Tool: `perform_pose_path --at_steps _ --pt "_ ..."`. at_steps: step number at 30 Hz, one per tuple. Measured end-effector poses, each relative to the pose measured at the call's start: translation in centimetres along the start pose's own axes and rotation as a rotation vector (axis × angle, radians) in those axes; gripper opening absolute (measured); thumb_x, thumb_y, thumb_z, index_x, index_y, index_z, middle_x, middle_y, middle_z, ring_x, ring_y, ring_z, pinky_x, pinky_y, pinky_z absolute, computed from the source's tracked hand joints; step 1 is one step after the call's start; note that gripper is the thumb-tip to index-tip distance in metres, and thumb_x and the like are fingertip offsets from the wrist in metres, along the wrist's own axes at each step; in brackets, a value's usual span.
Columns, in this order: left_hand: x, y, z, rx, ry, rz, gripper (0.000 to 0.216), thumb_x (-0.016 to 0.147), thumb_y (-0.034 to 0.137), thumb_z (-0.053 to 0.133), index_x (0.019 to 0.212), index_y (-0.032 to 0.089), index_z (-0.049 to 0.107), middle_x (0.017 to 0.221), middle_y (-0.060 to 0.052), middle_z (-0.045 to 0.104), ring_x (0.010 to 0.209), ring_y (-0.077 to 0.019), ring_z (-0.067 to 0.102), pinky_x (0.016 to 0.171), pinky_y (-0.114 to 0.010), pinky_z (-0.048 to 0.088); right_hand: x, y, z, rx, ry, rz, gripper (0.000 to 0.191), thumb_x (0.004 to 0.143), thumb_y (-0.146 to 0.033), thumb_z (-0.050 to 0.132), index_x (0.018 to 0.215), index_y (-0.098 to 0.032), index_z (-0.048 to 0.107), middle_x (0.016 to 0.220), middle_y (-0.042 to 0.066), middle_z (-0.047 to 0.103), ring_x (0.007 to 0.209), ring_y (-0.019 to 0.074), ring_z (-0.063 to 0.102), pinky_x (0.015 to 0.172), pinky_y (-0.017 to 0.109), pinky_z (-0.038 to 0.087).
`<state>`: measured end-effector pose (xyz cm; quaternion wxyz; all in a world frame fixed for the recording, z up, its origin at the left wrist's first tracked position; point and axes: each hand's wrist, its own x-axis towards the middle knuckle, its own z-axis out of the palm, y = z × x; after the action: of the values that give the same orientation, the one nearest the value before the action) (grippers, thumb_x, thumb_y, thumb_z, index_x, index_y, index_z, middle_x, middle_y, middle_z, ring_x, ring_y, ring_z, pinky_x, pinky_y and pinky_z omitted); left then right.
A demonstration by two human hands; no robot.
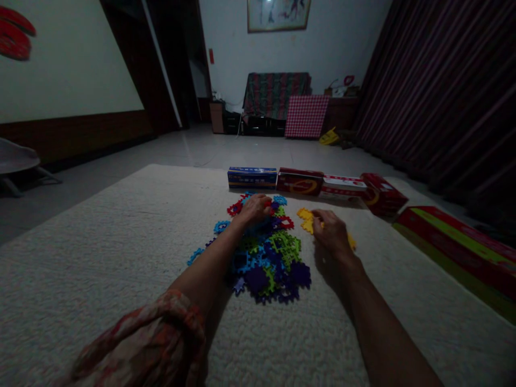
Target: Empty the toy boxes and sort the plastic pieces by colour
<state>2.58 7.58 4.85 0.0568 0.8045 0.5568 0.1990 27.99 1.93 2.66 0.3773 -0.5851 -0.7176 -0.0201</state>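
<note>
A pile of plastic gear-shaped toy pieces in blue, purple, green and red lies on the pale quilted mat. My left hand reaches over the far part of the pile, its fingers curled down beside red and purple pieces; what is between the fingertips is hidden. Light green gear pieces and a dark purple piece lie on the near side. Right of the pile, my right hand has thumb and fingers bent together at a yellow gear piece. Another yellow piece shows partly behind that hand.
Along the mat's far side stand a blue box, a dark red box, a red-and-white box and another red box. A long red-and-green box lines the right side. Tiled floor stretches beyond.
</note>
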Motion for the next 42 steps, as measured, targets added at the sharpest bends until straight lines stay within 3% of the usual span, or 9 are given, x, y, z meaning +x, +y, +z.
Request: perform_pose_path --at_steps 5,10,15,18,21,25,31,35,42 --pt "0.3 1.1 0.6 0.13 -0.24 0.007 0.048 0.091 0.048 0.061 0.135 0.029 0.063 0.149 -0.009 0.053 0.141 -0.0339 0.042 0.116 -0.055 0.034 -1.7 -3.1 1.6 0.117 -0.357 -0.027 0.029 0.093 -0.026 0.048 0.104 -0.02 0.074 0.104 0.011 0.074 0.096 0.0234 0.067 0.083 0.031 0.048" --pt "-2.0 -2.1 -0.3 0.142 -0.2 0.046 0.035 0.09 0.035 0.06 0.12 0.023 0.072 0.133 -0.011 0.061 0.123 -0.0305 0.057 0.104 -0.043 0.046 -2.3 -4.3 1.6 0.114 -0.469 -0.055 0.024 0.093 -0.025 0.05 0.095 -0.021 0.073 0.096 0.008 0.074 0.088 0.0205 0.065 0.076 0.028 0.044" --pt "-4.1 -5.1 -1.5 0.137 -0.143 -0.074 0.028 0.086 0.029 0.061 0.108 0.022 0.077 0.126 -0.012 0.067 0.108 -0.028 0.065 0.094 -0.036 0.05 -2.3 -5.0 2.1 0.122 -0.477 -0.117 0.022 0.092 -0.022 0.05 0.092 -0.02 0.072 0.095 0.007 0.074 0.088 0.0198 0.065 0.077 0.027 0.043" --pt "-4.0 -5.1 -2.0 0.207 -0.093 -0.188 0.029 0.091 0.029 0.054 0.104 0.02 0.078 0.117 -0.014 0.07 0.106 -0.0287 0.066 0.093 -0.037 0.05 -2.4 -5.1 2.4 0.102 -0.473 -0.116 0.025 0.093 -0.024 0.049 0.093 -0.02 0.073 0.096 0.008 0.074 0.089 0.0207 0.065 0.075 0.028 0.042" --pt "-2.5 -4.0 -1.9 0.19 -0.038 -0.142 0.033 0.093 0.026 0.049 0.112 0.019 0.076 0.119 -0.013 0.07 0.11 -0.0266 0.065 0.096 -0.035 0.049 -2.4 -5.1 2.5 0.074 -0.469 -0.111 0.027 0.095 -0.025 0.047 0.094 -0.02 0.074 0.097 0.008 0.074 0.09 0.0204 0.065 0.077 0.028 0.042" --pt "0.5 -2.0 -0.7 0.117 -0.086 -0.041 0.037 0.094 0.021 0.047 0.123 0.021 0.071 0.131 -0.008 0.067 0.115 -0.021 0.063 0.098 -0.027 0.048 -2.5 -5.0 2.5 0.064 -0.456 -0.103 0.026 0.096 -0.023 0.047 0.098 -0.02 0.073 0.102 0.008 0.074 0.095 0.02 0.066 0.084 0.028 0.044" --pt "3.1 -1.1 1.7 0.125 -0.14 -0.12 0.034 0.09 0.035 0.056 0.115 0.019 0.072 0.122 -0.013 0.071 0.113 -0.0258 0.066 0.095 -0.032 0.05 -2.6 -4.7 2.6 0.055 -0.451 -0.127 0.026 0.096 -0.023 0.048 0.103 -0.019 0.073 0.105 0.009 0.074 0.098 0.021 0.066 0.087 0.029 0.044" --pt "3.8 -1.8 1.5 0.143 -0.211 -0.219 0.043 0.079 0.04 0.066 0.116 0.018 0.073 0.12 -0.018 0.072 0.114 -0.0328 0.066 0.094 -0.036 0.051 -2.6 -4.6 2.8 0.042 -0.45 -0.131 0.027 0.097 -0.024 0.048 0.105 -0.018 0.073 0.105 0.01 0.074 0.097 0.0207 0.066 0.086 0.029 0.045" --pt "4.6 -1.7 1.1 0.129 -0.24 -0.322 0.041 0.062 0.027 0.074 0.102 0.018 0.078 0.112 -0.018 0.075 0.107 -0.0343 0.069 0.088 -0.036 0.053 -2.5 -4.7 2.6 0.044 -0.464 -0.121 0.026 0.097 -0.024 0.048 0.105 -0.019 0.072 0.105 0.009 0.073 0.099 0.021 0.065 0.087 0.029 0.045"
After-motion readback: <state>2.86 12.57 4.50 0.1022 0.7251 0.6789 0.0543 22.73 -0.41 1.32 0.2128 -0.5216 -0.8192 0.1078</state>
